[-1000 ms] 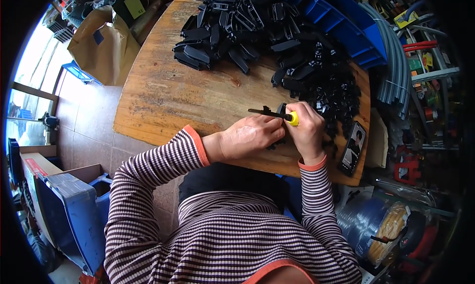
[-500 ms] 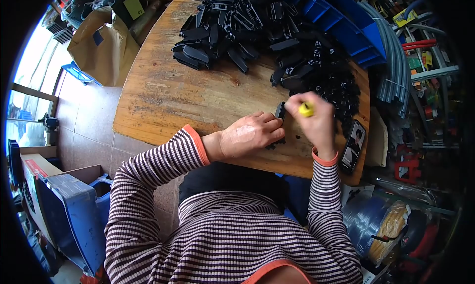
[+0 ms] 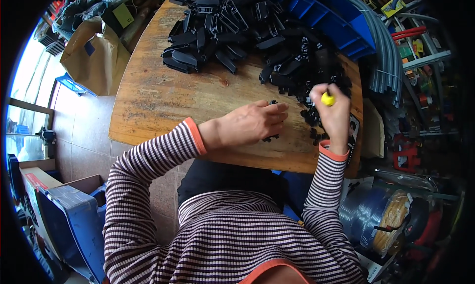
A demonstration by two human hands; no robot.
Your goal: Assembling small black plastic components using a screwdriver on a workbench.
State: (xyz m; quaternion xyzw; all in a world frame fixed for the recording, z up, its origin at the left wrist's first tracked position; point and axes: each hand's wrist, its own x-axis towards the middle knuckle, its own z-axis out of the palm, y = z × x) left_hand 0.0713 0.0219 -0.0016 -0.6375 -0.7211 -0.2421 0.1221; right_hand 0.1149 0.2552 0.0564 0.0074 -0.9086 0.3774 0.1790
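My left hand (image 3: 251,122) rests on the wooden table, its fingers curled over a black plastic part (image 3: 269,138). Only the ends of that part show past the fingers. To the right, my right hand (image 3: 335,117) grips a small tool with a yellow handle (image 3: 327,98); its working end is hidden. That hand is beside a heap of small black plastic pieces (image 3: 292,81). Farther back lies a bigger pile of long black plastic parts (image 3: 217,29).
Blue plastic bins (image 3: 341,24) line the table's back right. A phone (image 3: 353,128) lies at the right edge, partly behind my right hand. Grey tubing (image 3: 383,56) hangs beyond it. A brown paper bag (image 3: 94,56) stands left of the table (image 3: 163,98), a blue crate (image 3: 74,214) lower left.
My right hand has moved right, away from my left hand, with the yellow-handled tool still in it. The left fingers now cover more of the black part. The view has shifted slightly.
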